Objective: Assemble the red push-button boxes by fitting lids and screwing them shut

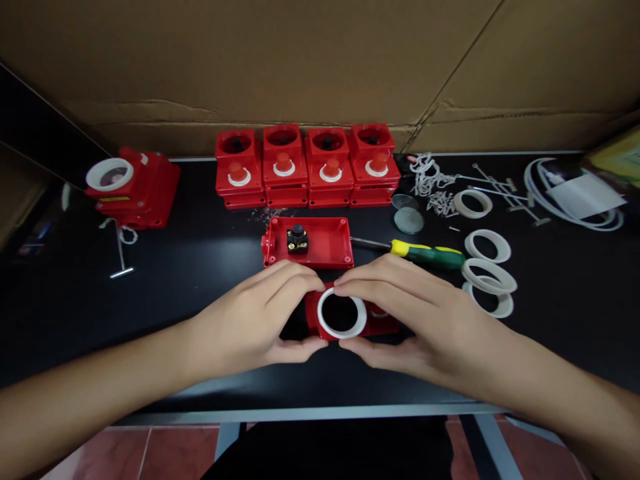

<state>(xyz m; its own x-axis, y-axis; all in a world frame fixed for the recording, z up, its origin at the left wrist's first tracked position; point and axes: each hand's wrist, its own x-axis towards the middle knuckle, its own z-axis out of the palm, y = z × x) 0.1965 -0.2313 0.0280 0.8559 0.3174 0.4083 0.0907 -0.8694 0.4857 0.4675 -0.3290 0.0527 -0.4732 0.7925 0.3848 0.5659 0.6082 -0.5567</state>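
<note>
A white plastic ring (363, 319) sits at the round opening of a red box cover (385, 325) close to the table's front. Around its left side curl the fingers and thumb of my left hand (260, 317). My right hand (415, 313) grips the ring from the right, fingertips on its far rim and thumb at the near side. Part of the cover is hidden under my right hand. Just behind my hands lies an open red box base (327, 243) with a black switch block (297, 240) inside.
A green and yellow screwdriver (427, 254) lies right of the base. Several red boxes (284, 167) line the back, and another (155, 190) stands left. At right are white rings (487, 245), clear discs (409, 220), screws (441, 203), metal T-rods (500, 190) and coiled tubing (537, 183).
</note>
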